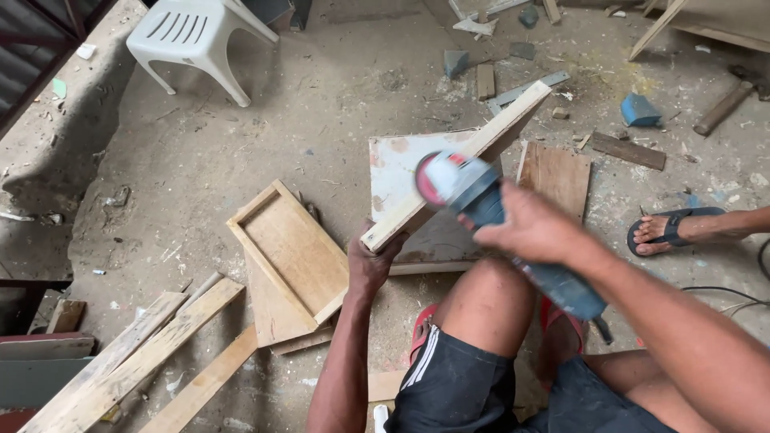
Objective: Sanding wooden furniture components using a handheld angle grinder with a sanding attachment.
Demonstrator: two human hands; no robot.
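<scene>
Two hands are busy. The left hand [370, 261] has its fingers wrapped around the low end of a long wooden board [457, 178], which tilts up and away above the floor [241, 144]. The right hand [533, 228] has its fingers closed around a blue grinder [513, 240]. The grinder's red disc [429, 178] touches the board's side. A wooden tray frame [289, 252] lies on the floor near the left hand. A white plastic chair [192, 40] stands far behind. Someone else's foot in a sandal [666, 230] rests at the right
</scene>
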